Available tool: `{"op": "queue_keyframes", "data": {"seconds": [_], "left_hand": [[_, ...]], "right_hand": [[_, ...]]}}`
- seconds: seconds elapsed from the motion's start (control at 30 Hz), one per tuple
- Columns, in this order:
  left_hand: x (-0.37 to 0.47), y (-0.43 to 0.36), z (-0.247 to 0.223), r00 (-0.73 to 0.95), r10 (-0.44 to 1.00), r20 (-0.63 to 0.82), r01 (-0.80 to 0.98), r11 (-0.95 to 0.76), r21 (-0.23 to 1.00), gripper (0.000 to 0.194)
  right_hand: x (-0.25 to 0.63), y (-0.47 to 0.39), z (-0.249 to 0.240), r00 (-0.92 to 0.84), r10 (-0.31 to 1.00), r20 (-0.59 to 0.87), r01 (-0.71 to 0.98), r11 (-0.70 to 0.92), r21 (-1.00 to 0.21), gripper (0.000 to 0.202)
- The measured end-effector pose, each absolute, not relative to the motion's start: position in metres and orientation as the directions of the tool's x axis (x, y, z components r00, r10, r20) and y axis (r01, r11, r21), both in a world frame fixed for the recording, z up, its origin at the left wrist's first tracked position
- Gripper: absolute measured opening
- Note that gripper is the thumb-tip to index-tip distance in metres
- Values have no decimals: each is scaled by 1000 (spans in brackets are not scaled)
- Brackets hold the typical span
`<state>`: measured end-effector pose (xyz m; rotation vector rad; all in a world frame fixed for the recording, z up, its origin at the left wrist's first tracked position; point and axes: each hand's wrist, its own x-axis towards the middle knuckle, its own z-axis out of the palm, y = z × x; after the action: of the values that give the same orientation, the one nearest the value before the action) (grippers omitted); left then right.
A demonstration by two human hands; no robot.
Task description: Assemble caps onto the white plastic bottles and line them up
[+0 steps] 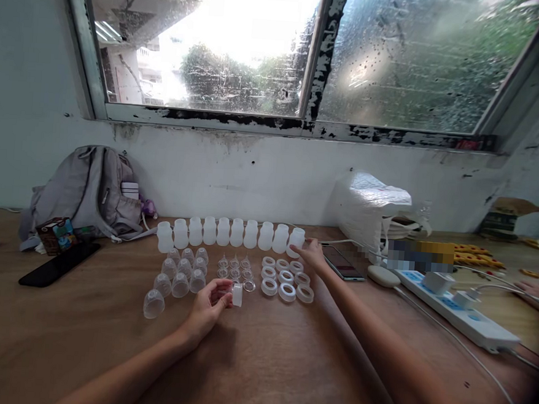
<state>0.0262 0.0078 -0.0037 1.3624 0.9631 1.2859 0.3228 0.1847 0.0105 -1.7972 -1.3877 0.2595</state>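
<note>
Low in the middle, my left hand [211,301] is closed around a small clear plastic piece [237,294], held sideways above the table. My right hand [311,254] reaches to the right end of a row of frosted bottles [236,233], its fingers touching the last bottle [296,241]. Clear domed caps [180,285] stand in rows at the left, one cap [154,304] nearer to me. Several clear nipple-like parts [234,263] lie in the centre. White rings [286,291] lie in rows to their right.
A grey backpack [90,189], a small box [57,235] and a black phone-like object [59,264] are at the left. Rightward are a phone [343,262], a white puck-shaped device [383,276], a white bag [365,209] and a power strip [465,314] with cables. A person's hand shows at far right.
</note>
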Motion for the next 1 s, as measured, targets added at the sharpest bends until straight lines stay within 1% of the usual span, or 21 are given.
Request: {"op": "queue_keyframes", "data": {"seconds": [0.1,0.2,0.33,0.4,0.43,0.47,0.5,0.57,0.63,0.77,0.87,1.0], "left_hand": [[27,7,-5,137,970,199,-79,-189,979,37],[28,7,-5,141,969,202,-83,-192,978,37],[29,5,-3,134,971,196,-88,-185,979,36],[29,4,-2,140,973,182,-99,-169,981,35],[29,3,-1,140,975,174,-109,-159,981,34],[29,2,0,138,977,164,-121,-148,982,34],[28,2,1,132,979,154,-134,-136,982,34],[28,2,2,107,986,129,-161,-111,981,35],[27,3,3,71,993,93,-188,-78,979,36],[26,6,3,39,999,12,-215,-4,977,39],[27,6,4,60,998,8,-202,4,979,39],[28,3,7,69,998,12,-177,1,984,39]], "right_hand": [[322,189,9,370,887,277,692,-65,-719,57],[319,187,10,384,876,291,682,-57,-730,48],[309,167,20,478,805,352,655,-60,-753,53],[298,145,28,455,803,385,651,-6,-759,53],[292,131,32,361,829,428,649,106,-753,51],[284,116,36,228,848,478,651,232,-722,46],[276,100,38,102,840,533,651,349,-674,43],[260,69,39,-100,805,585,623,509,-594,42],[247,45,36,-209,793,572,586,570,-576,40],[235,25,27,-365,704,610,543,693,-475,34],[235,24,23,-417,668,616,515,733,-444,36],[236,23,21,-436,636,637,484,762,-430,37]]}}
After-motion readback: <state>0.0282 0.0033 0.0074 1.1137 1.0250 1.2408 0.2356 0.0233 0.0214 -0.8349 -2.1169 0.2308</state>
